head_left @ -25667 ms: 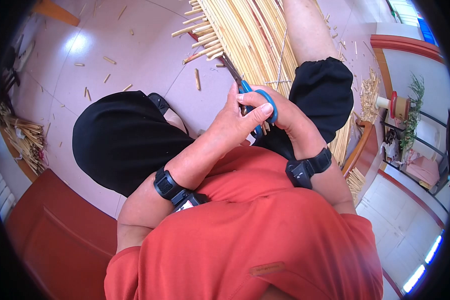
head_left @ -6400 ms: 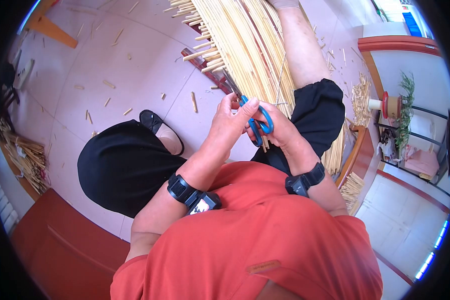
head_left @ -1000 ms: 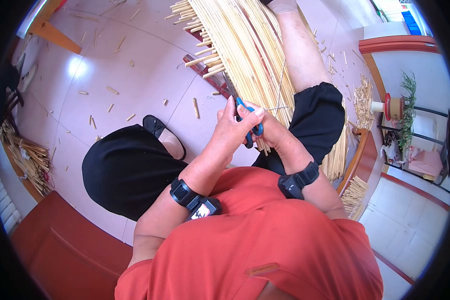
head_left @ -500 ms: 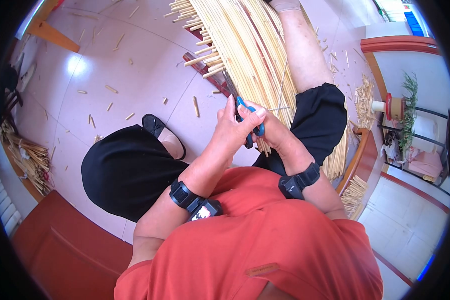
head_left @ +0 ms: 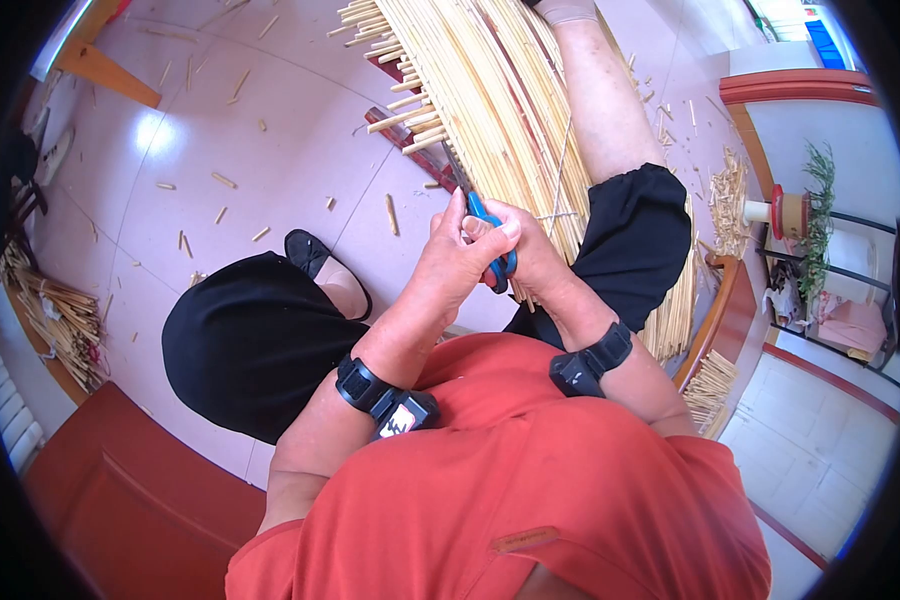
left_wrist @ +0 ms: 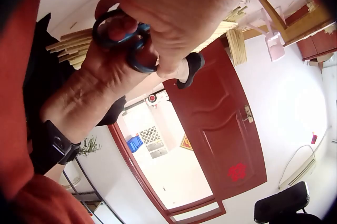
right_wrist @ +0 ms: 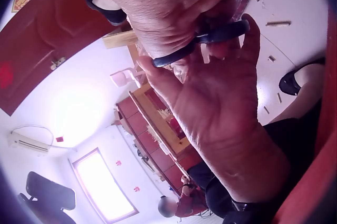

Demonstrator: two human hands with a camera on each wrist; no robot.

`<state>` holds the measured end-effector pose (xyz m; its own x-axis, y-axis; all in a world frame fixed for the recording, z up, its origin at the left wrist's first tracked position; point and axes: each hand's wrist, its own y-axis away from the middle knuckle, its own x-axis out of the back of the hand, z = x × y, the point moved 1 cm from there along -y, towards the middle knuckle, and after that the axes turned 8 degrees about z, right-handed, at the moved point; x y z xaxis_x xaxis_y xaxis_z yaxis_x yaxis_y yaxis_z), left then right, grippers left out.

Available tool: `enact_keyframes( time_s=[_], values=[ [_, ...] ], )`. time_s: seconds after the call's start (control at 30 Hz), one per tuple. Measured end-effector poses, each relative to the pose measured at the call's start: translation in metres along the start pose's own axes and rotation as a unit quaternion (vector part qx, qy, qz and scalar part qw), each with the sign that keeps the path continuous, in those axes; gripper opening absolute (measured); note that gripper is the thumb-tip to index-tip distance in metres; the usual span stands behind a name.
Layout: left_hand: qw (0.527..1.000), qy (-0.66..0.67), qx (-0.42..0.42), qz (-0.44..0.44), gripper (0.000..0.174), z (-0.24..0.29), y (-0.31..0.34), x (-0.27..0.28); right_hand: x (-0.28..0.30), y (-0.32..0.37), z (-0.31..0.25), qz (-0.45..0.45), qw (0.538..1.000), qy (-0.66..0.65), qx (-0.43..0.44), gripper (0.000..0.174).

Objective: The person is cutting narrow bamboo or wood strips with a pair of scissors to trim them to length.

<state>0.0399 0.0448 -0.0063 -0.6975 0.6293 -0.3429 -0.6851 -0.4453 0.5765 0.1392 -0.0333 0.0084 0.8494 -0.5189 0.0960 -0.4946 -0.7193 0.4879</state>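
Observation:
Blue-handled scissors [head_left: 477, 207] are held by both hands at the near left edge of a mat of pale sticks [head_left: 500, 100]. The left hand [head_left: 442, 262] grips the handles from the left, its thumb across them. From the other side the right hand [head_left: 532, 248] grips them too. In the left wrist view, fingers of the right hand [left_wrist: 100, 76] pass through a handle loop [left_wrist: 138, 58], beside the near left hand [left_wrist: 184, 13]. The right wrist view has the handles [right_wrist: 176, 54] between the right hand [right_wrist: 163, 13] and left palm [right_wrist: 216, 97]. The blade tips are hard to make out.
The mat lies beside a bare lower leg [head_left: 610, 100], a cord [head_left: 568, 145] across it. Cut stick pieces [head_left: 392, 215] litter the tiled floor. Stick bundles [head_left: 55, 310] stand left and right. A red panel [head_left: 130, 480] is at lower left. Another person [right_wrist: 187, 200] appears in the right wrist view.
Since half a second ago, the hands have turned slightly and the scissor loops sit closer together, a little lower left. Compared with the oldest frame, the legs have shifted and the hands are lower and further left.

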Motion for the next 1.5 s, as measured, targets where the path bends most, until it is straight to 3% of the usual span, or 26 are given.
enact_keyframes(
  time_s=[0.13,0.2,0.33,0.4,0.53,0.83,1.13,1.2,1.33,1.5],
  values=[
    [1.0,0.018,0.016,-0.001,0.111,0.006,0.008,-0.004,0.006,-0.003,0.011,0.005,0.998,0.029,0.051,0.036],
    [1.0,0.001,0.018,0.006,0.109,0.003,0.008,-0.005,0.007,-0.001,0.007,-0.015,1.0,0.013,-0.005,0.037],
    [0.999,-0.026,0.039,-0.022,0.105,0.006,0.017,-0.007,0.002,0.01,0.003,-0.023,0.999,-0.038,-0.007,0.039],
    [0.999,-0.026,0.037,-0.019,0.106,0.004,0.022,-0.011,0.004,0.019,-0.002,-0.044,0.996,-0.039,-0.074,0.044],
    [0.997,-0.075,0.003,0.034,0.114,0.017,0.029,-0.016,0.008,0.016,0.003,-0.044,0.994,-0.055,-0.089,0.049],
    [0.998,-0.038,0.024,0.035,0.118,0.024,0.018,-0.011,0.004,0.001,-0.008,-0.07,0.988,-0.067,-0.117,0.052],
    [0.996,-0.067,-0.009,0.054,0.123,0.012,0.002,-0.008,0.002,-0.001,-0.014,-0.035,0.99,-0.095,-0.097,0.051],
    [0.997,-0.066,-0.005,0.051,0.122,0.008,-0.002,-0.008,0.002,-0.001,-0.013,-0.004,0.988,-0.114,-0.105,0.039],
    [0.998,-0.047,0.004,0.039,0.118,0.011,0.0,-0.007,0.001,-0.003,-0.002,0.014,0.989,-0.115,-0.094,0.042],
    [1.0,-0.006,-0.005,0.009,0.117,0.007,-0.002,-0.005,-0.003,-0.004,0.002,-0.011,0.992,-0.124,-0.01,0.039]
  ],
)
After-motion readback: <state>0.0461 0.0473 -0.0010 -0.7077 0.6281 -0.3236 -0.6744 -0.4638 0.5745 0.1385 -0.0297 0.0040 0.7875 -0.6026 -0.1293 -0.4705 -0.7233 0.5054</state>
